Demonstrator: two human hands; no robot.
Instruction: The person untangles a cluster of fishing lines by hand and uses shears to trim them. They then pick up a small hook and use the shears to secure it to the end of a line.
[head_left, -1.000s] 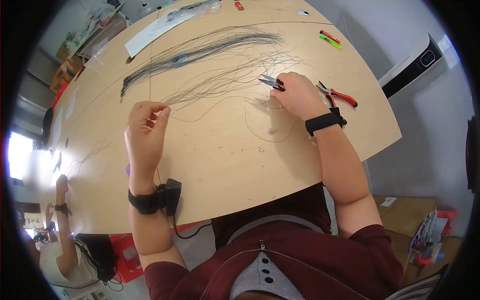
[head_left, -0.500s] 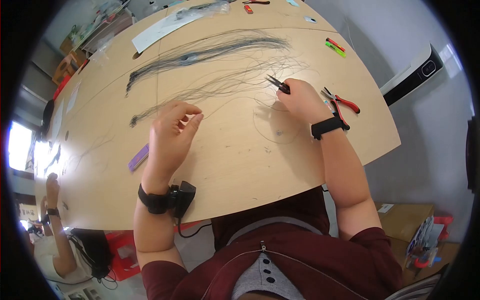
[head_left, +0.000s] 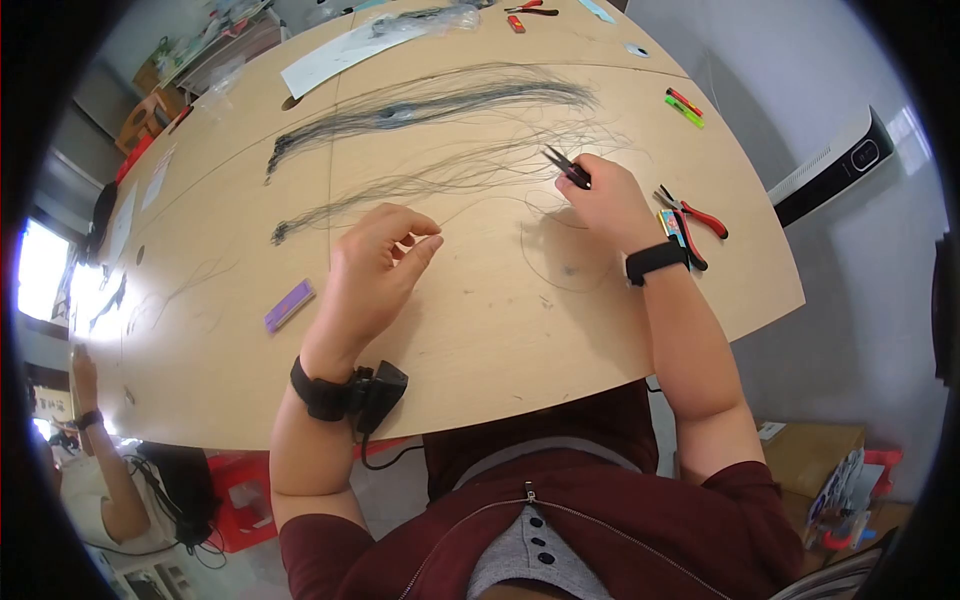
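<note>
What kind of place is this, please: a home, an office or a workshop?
Probably a shared workshop or craft room. A large wooden table carries bundles of thin dark strands and red-handled pliers, the right hand holds small snips, and another person is nearby.

A thin dark wire bundle (head_left: 430, 105) lies far back on the pale wooden table (head_left: 480, 340). Red-handled pliers (head_left: 700, 215) lie at right, a flat purple block (head_left: 290, 305) at left.
</note>
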